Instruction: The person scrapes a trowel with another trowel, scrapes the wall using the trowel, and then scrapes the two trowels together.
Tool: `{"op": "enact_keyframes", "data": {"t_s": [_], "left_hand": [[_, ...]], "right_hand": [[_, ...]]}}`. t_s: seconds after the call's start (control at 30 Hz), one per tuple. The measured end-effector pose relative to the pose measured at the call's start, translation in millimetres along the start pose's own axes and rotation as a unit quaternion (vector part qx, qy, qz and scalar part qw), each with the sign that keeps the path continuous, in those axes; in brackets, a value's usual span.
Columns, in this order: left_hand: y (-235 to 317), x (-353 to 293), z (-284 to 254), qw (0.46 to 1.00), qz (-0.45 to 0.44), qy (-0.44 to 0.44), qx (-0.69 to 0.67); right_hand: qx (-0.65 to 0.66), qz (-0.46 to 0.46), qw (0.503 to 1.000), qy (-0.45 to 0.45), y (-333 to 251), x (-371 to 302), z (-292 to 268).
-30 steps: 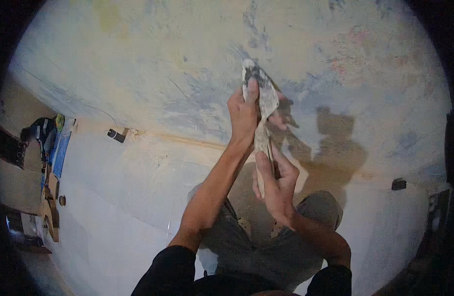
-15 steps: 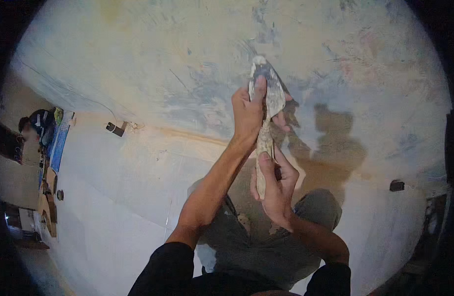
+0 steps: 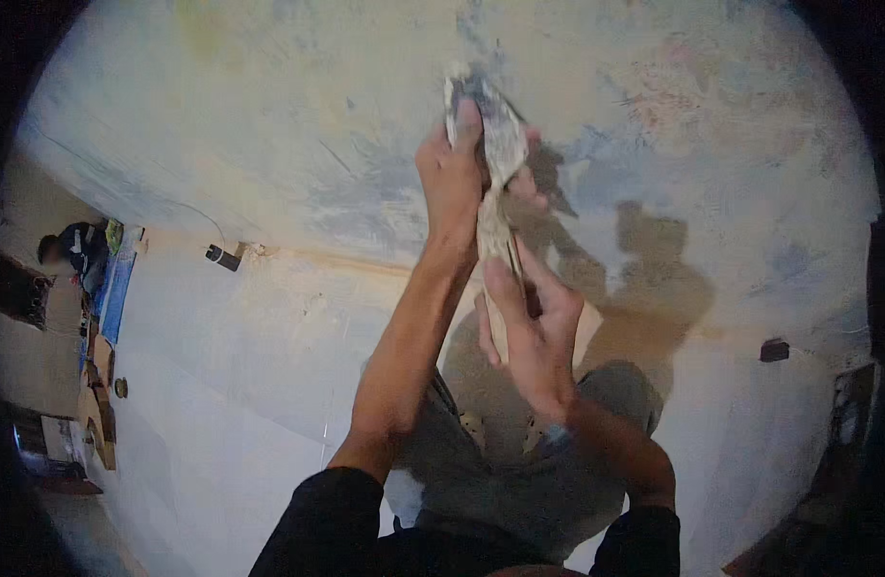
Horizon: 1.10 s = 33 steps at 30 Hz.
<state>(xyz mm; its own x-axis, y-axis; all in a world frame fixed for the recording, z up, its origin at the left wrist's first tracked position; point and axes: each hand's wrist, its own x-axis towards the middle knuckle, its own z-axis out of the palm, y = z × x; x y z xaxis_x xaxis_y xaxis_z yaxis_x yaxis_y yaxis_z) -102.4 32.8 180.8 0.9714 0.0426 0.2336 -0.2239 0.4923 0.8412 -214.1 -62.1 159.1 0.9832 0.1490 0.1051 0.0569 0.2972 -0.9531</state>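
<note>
A putty knife (image 3: 505, 144), its blade and handle smeared with whitish plaster, is held tilted up in front of a patchy wall. My left hand (image 3: 449, 178) grips the blade, thumb laid flat on its face and the other fingers behind, their tips showing past the right edge. Lower down, my right hand (image 3: 540, 332) is closed around the pale handle (image 3: 496, 226). A thin dark edge runs beside the handle at my right fingers; what it belongs to I cannot make out. The knife and both hands are slightly blurred.
The painted wall (image 3: 298, 115) shows bluish and yellowish smears. Small dark boxes, one at left (image 3: 223, 257) and one at right (image 3: 774, 349), sit near the wall's base. Another person (image 3: 82, 245) is at the far left, near a blue strip (image 3: 117, 288). My shadow (image 3: 654, 260) falls ahead.
Both hands and the putty knife have shifted left; the blade and my left hand are also higher in the picture. Both grips stay closed. The person at the left has moved slightly.
</note>
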Motion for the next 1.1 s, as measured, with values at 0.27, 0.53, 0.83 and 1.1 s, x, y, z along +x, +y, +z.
{"op": "enact_keyframes", "data": {"t_s": [0.27,0.53,0.83,1.1], "left_hand": [[4.1,11.5,6.3,0.999,0.042,0.004,-0.023],[0.3,-1.8,11.6,0.999,0.032,0.013,-0.036],[3.9,3.8,6.6,0.999,0.038,-0.025,-0.025],[3.9,-0.7,4.6,1.0,0.009,0.003,-0.013]], "right_hand": [[-0.006,-0.006,1.0,-0.001,-7.4,-2.3,-1.2],[-0.015,-0.005,1.0,0.014,-12.3,-12.0,-1.2],[-0.018,-0.023,1.0,-0.012,-29.7,-2.7,3.7],[-0.033,-0.001,0.999,0.001,-21.7,-8.2,0.0]]}}
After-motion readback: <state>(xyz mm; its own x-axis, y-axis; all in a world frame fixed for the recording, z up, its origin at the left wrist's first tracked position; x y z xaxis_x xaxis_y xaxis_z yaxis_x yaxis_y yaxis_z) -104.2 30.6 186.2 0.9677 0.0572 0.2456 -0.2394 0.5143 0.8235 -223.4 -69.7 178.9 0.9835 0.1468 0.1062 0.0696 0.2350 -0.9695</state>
